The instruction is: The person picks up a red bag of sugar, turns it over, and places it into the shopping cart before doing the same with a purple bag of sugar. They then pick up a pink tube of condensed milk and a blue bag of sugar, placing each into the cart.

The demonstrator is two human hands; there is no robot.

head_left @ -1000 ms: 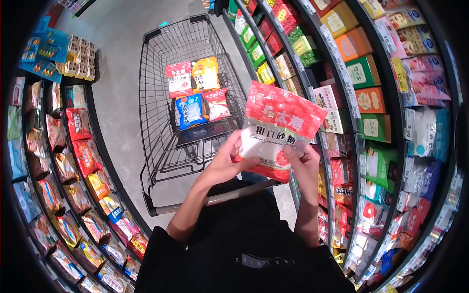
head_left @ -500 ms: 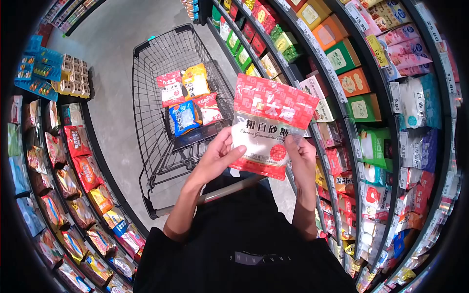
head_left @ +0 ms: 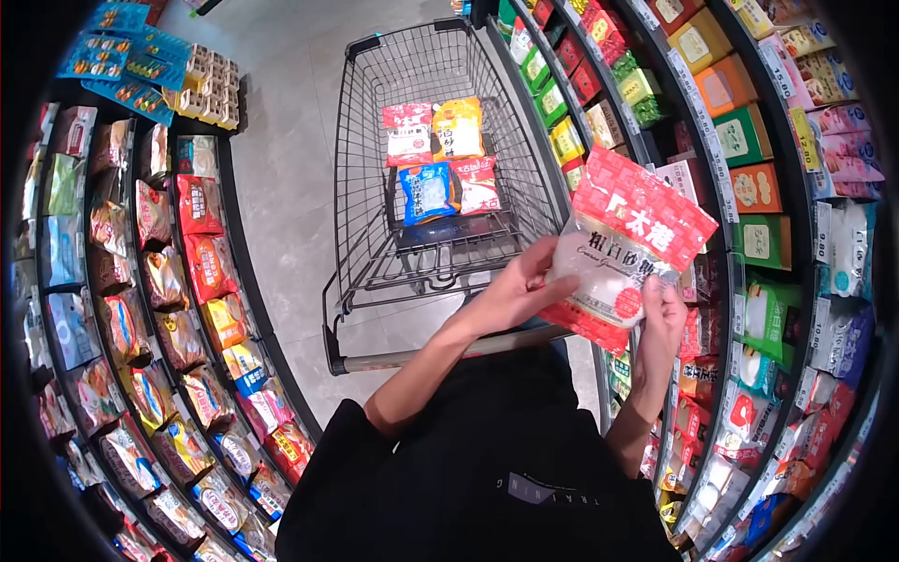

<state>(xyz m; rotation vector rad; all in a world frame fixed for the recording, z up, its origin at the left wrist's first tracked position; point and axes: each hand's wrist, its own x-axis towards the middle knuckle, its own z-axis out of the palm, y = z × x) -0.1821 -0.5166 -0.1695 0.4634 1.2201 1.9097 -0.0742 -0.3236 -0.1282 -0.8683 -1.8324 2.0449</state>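
Observation:
A red and white bag of coarse granulated sugar [head_left: 604, 258] is held up in front of me, tilted, its printed front facing me. My left hand [head_left: 524, 286] is closed on its left edge, thumb lying over the front. On the lower right edge, my right hand [head_left: 663, 318] grips the bag with the thumb in front. Beyond them stands a wire shopping cart [head_left: 361, 122]. In it lie a red and white bag [head_left: 408, 145], a yellow bag [head_left: 459, 122], a blue bag [head_left: 427, 194] and another red and white bag [head_left: 478, 184].
Shelves of boxes and bags with price labels [head_left: 730, 140] rise close on my right. Low shelves of packaged goods [head_left: 201, 253] curve along the left. A blue display [head_left: 122, 61] stands at the back left. The cart's handle [head_left: 403, 361] is right before my body.
The sugar bag and both hands have shifted right, and the bag leans more. The cart and shelves also appear further right as the view has turned left.

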